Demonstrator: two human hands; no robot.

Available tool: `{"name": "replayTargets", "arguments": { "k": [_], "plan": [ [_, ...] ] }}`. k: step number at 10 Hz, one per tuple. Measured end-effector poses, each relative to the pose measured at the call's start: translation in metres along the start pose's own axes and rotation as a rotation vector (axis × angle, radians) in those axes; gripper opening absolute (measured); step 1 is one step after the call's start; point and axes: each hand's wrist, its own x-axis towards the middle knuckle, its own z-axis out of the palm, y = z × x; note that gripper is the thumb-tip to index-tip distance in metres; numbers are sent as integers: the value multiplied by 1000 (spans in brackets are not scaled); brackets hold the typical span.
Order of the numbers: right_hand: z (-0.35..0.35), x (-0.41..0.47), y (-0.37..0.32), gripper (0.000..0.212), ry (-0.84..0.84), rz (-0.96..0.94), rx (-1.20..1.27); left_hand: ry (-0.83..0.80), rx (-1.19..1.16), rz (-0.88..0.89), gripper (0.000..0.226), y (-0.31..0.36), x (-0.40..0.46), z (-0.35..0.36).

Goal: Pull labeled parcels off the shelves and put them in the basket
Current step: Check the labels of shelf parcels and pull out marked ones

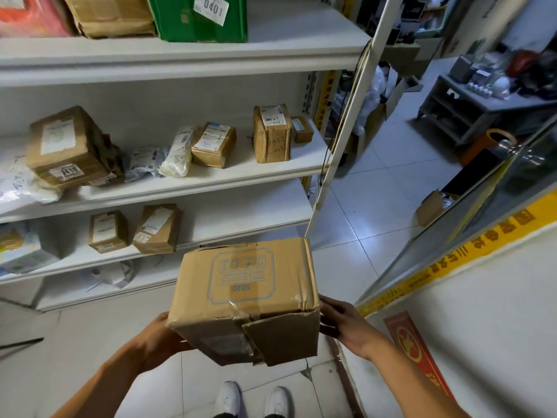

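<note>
I hold a brown cardboard parcel (250, 294) with a blue printed stamp and clear tape in front of me, above the floor. My left hand (161, 339) grips its left underside, fingers hidden beneath the box. My right hand (346, 322) presses against its right side, fingers reaching under. A torn flap hangs loose at the box's near right corner. The white shelves (211, 182) at the left carry more labeled parcels: a large box marked 0410 (67, 146), an upright box with handwriting (272, 132), a white bag (179, 152). No basket is in view.
A green box labeled 0401 (199, 16) sits on the top shelf. The shelf's white upright post (346, 128) stands just beyond the parcel. A glass door with a yellow strip (452, 260) is at the right. Tiled floor runs ahead; my white shoes (253, 399) are below.
</note>
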Motion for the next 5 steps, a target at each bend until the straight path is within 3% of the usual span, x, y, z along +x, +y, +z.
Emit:
{"name": "replayTargets", "arguments": {
  "k": [1, 2, 3, 5],
  "plan": [
    [2, 1, 5, 80, 14, 69, 60, 55, -38, 3, 32, 13, -19, 27],
    [4, 1, 15, 68, 68, 104, 53, 41, -45, 1, 37, 15, -22, 31],
    [7, 0, 24, 80, 62, 118, 64, -40, -8, -2, 52, 11, -21, 28],
    [7, -5, 22, 101, 24, 89, 106, -6, 36, -117, 87, 0, -14, 19]
  ]
}}
